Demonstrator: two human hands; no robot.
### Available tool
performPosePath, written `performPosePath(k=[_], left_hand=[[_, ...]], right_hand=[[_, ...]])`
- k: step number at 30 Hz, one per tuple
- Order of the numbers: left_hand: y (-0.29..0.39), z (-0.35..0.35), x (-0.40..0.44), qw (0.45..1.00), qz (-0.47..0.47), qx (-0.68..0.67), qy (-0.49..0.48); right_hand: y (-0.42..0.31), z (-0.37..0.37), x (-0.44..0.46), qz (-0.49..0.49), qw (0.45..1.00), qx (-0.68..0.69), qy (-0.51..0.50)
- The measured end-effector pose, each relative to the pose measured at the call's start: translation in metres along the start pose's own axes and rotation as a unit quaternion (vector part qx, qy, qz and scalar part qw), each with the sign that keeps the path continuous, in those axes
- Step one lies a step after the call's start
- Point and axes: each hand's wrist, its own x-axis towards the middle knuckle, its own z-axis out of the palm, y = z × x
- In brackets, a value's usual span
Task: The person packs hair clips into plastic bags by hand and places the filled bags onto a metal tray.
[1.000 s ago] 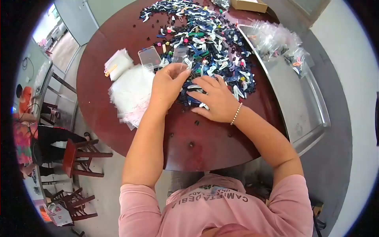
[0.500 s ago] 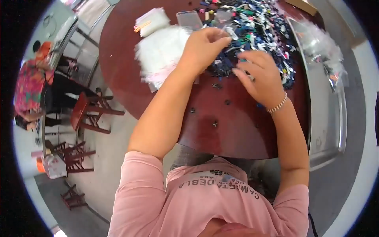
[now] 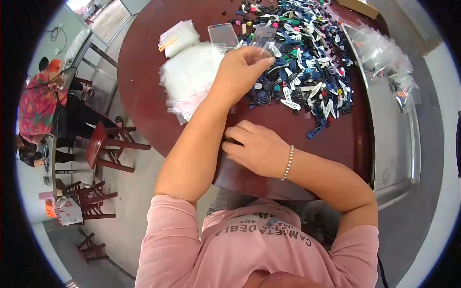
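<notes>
My left hand point(image 3: 242, 72) is closed in a pinch, thumb against fingers, on a clear plastic bag point(image 3: 264, 36). A white snap hair clip point(image 3: 274, 50) shows at its fingertips, seemingly inside the bag. Just past that hand spreads a large heap of hair clips point(image 3: 307, 62), mostly dark blue, black and white. My right hand point(image 3: 259, 149) rests low over the near part of the table, its fingers curled inward; whatever lies beneath them is hidden. To the left of my left hand lies a stack of clear zip bags point(image 3: 189, 72).
A clear plastic box point(image 3: 223, 36) and another bundle of bags point(image 3: 178, 37) lie behind the stack on the round red table point(image 3: 144, 96). Filled bags point(image 3: 384, 50) lie on a metal tray point(image 3: 391, 144) at right. Another person point(image 3: 41, 105) and wooden stools point(image 3: 108, 144) are at left.
My right hand has moved from the heap's edge down and left to the near table. The small dark pieces lying there no longer show. My left hand still pinches the bag, slightly lower.
</notes>
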Motion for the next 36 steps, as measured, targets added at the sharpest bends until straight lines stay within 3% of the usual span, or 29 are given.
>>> performPosePath(k=[2, 7, 9, 11, 13, 17, 20, 27, 31, 36], left_hand=[[0.002, 0.0, -0.002, 1.0, -0.003, 0.019, -0.012], [0.015, 0.006, -0.011, 0.981, -0.084, -0.142, -0.103], [0.022, 0.009, -0.014, 0.978, -0.092, -0.146, -0.12], [0.023, 0.01, -0.016, 0.971, -0.103, -0.168, -0.136], [0.018, 0.012, -0.013, 0.97, -0.097, -0.168, -0.144], [0.021, 0.02, -0.02, 0.95, -0.113, -0.191, -0.221], [0.023, 0.031, -0.027, 0.91, -0.13, -0.184, -0.349], [0.029, 0.048, -0.037, 0.883, -0.144, -0.218, -0.391], [0.023, 0.047, -0.036, 0.885, -0.153, -0.208, -0.388], [0.025, 0.044, -0.034, 0.903, -0.17, -0.236, -0.317]], right_hand=[[0.002, -0.002, -0.001, 0.019, 0.999, -0.034, -0.005], [0.026, -0.003, -0.006, 0.058, 0.988, -0.128, 0.061], [0.035, -0.009, -0.008, 0.098, 0.981, -0.067, 0.155], [0.038, -0.026, -0.012, 0.13, 0.976, -0.054, 0.168], [0.046, -0.044, -0.013, 0.151, 0.937, -0.006, 0.314], [0.047, -0.089, -0.02, 0.206, 0.876, -0.002, 0.436], [0.052, -0.099, -0.026, 0.189, 0.855, 0.012, 0.482], [0.058, -0.095, -0.025, 0.17, 0.869, -0.022, 0.464], [0.054, -0.097, -0.028, 0.194, 0.869, 0.03, 0.454], [0.067, -0.11, -0.042, 0.233, 0.848, 0.113, 0.462]])
